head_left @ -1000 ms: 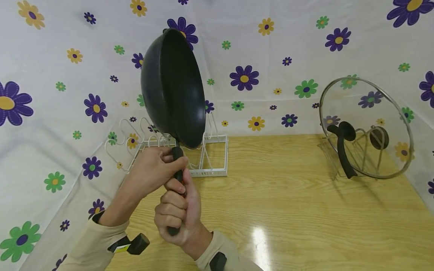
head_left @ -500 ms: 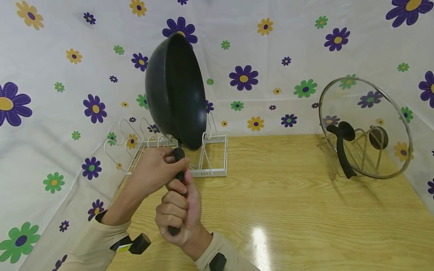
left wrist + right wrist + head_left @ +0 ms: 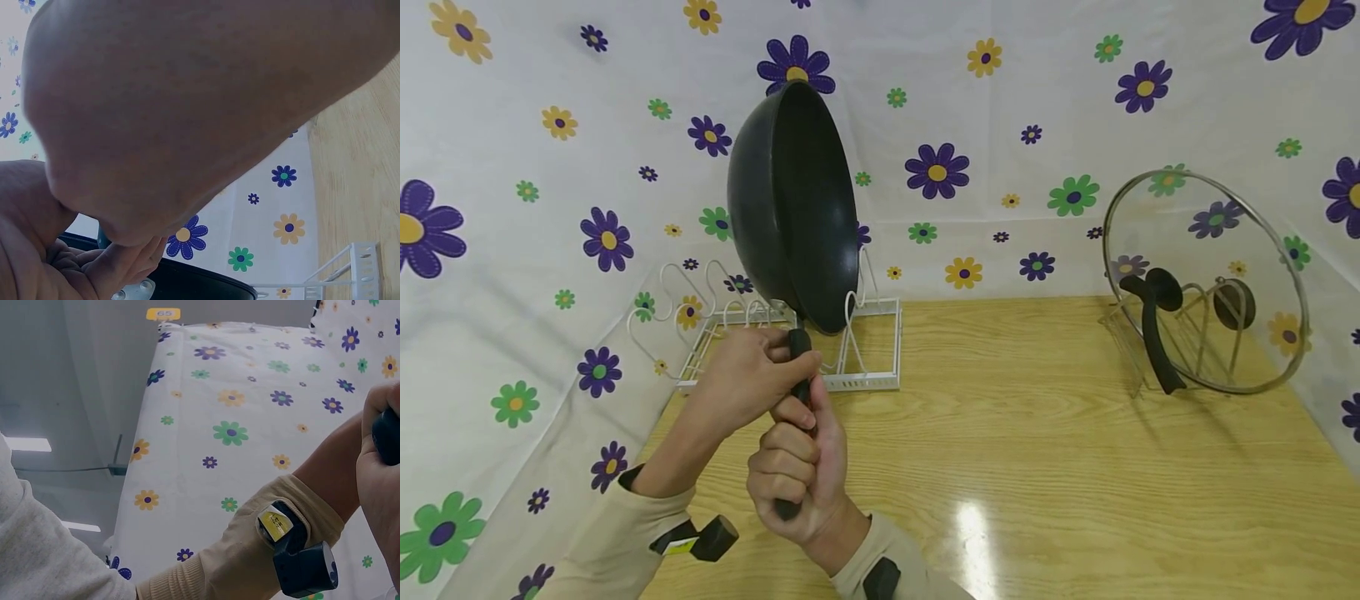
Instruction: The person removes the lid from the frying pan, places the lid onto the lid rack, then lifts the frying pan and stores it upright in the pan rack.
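Observation:
A black wok point(image 3: 816, 208) stands on edge above a white wire rack point(image 3: 865, 382), its hollow side facing right. One of the rack's wire loops passes in front of its lower rim; whether the wok rests on the rack, I cannot tell. My left hand point(image 3: 748, 371) pinches the upper handle point(image 3: 801, 342), close to the pan. Below it, my right hand point(image 3: 797, 467) grips the same handle with curled fingers, and the butt end shows under the fist. In the right wrist view, the handle's end point(image 3: 389, 440) pokes from the right hand point(image 3: 378, 487).
On the right of the wooden table point(image 3: 1015, 442), a glass lid point(image 3: 1213, 258) with a steel rim leans upright in a small wire stand point(image 3: 1201, 333). A black curved handle point(image 3: 1157, 346) is beside it. Flower-patterned cloth point(image 3: 992, 167) covers the walls behind and to the left.
The wok has moved slightly down and to the right over the rack. Both hands have shifted slightly right with it, keeping their hold on the handle.

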Available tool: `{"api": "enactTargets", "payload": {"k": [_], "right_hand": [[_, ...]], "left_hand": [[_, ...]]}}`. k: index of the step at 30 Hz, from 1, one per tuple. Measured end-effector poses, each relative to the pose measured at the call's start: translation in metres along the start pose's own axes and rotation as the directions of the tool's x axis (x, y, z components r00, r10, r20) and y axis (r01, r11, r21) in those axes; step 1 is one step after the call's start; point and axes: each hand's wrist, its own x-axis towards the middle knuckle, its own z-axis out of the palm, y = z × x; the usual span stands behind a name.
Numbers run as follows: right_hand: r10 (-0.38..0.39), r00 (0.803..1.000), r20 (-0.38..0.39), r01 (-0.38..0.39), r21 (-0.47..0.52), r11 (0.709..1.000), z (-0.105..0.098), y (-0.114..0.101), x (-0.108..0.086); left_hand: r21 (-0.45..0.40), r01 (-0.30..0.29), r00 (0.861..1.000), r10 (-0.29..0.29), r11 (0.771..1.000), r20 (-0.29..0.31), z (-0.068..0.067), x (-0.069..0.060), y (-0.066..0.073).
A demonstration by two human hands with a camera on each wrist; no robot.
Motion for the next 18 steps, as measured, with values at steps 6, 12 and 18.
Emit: {"api": "enactTargets", "payload": {"k": [6, 12, 18], "right_hand": [[-0.009, 1.000, -0.006, 0.009, 0.003, 1.000, -0.0013, 0.0001, -0.0003], [-0.016, 1.000, -0.010, 0.016, 0.000, 1.000, -0.0031, -0.0001, -0.0012], [-0.029, 1.000, -0.008, 0.029, 0.000, 1.000, -0.0029, 0.0010, -0.0006]], "left_hand": [[-0.011, 0.022, 0.999, -0.022, 1.000, 0.024, 0.0006, 0.0004, -0.0018], [-0.020, 0.027, 0.999, -0.026, 0.999, 0.041, 0.0004, 0.0003, -0.0023], [-0.009, 0.017, 0.999, -0.016, 1.000, 0.044, 0.0010, 0.0013, -0.0025]]}}
